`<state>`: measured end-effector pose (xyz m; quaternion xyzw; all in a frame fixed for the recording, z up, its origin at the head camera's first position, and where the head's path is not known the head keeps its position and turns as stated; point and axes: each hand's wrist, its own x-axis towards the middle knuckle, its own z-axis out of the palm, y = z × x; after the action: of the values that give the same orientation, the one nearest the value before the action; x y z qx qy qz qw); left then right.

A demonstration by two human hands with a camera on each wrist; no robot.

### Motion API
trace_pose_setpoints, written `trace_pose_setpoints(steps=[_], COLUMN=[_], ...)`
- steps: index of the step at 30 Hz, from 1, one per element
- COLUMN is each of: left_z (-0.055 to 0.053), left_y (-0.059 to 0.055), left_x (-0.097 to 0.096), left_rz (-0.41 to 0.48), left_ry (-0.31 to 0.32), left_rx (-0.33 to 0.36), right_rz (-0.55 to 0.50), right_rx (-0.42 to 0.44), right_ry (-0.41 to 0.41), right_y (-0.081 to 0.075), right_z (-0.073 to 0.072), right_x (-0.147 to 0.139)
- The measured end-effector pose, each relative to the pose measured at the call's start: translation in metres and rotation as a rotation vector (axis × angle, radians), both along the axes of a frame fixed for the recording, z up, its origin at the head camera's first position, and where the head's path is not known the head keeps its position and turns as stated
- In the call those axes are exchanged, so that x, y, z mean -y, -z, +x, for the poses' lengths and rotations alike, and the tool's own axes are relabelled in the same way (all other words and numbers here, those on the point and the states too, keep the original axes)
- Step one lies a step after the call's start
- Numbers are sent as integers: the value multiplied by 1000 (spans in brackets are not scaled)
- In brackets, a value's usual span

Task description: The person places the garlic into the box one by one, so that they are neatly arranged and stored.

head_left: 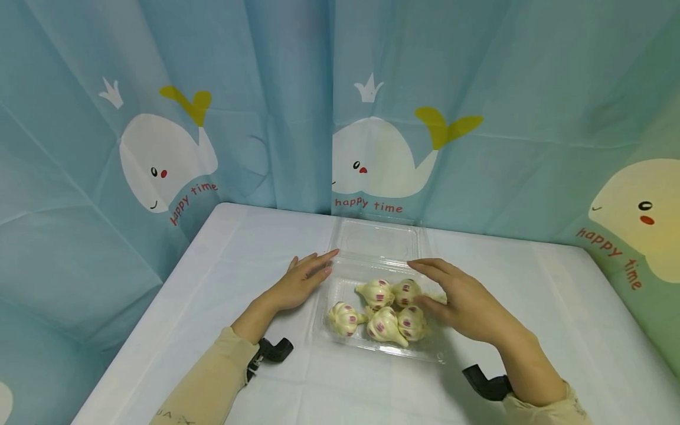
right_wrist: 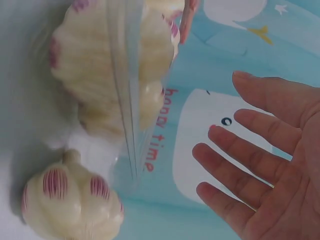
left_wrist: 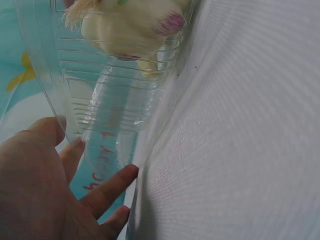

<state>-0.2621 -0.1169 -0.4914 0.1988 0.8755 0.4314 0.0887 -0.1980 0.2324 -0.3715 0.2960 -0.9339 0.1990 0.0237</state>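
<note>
A clear plastic clamshell box [head_left: 385, 352] lies unlatched on the table, its lid [head_left: 379, 239] folded back. Several garlic bulbs [head_left: 382, 324], pale with purple streaks, sit in its base. My left hand [head_left: 297, 285] is at the box's left side; in the left wrist view the thumb and index finger meet the clear rim, and the other fingers spread out. Over the right edge hovers my right hand [head_left: 470, 304], its fingers extended and holding nothing. Another garlic bulb [right_wrist: 72, 202] shows beyond the box's end in the right wrist view; my right hand mostly hides it in the head view.
White cloth covers the table [head_left: 255, 248]. A blue curtain [head_left: 297, 118] printed with whales hangs along the back and sides. Black curved mounts [head_left: 486, 383] are strapped at both wrists.
</note>
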Motion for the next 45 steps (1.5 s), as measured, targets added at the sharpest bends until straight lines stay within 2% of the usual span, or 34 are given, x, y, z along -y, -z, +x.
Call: trace_pose_setpoints(steps=[18,28,45], left_z=[1,0,-3], left_y=[-1,1,3], left_x=[0,0,1], left_rz=[-3,2,5], left_ry=[-6,-5,9], left_rx=[11,2,-3], right_rz=[35,49,78], right_rx=[-52,-2,54], right_ry=[37,80,103], right_y=[2,7,14], right_z=[0,-3,-8], right_x=[-24,-40,-56])
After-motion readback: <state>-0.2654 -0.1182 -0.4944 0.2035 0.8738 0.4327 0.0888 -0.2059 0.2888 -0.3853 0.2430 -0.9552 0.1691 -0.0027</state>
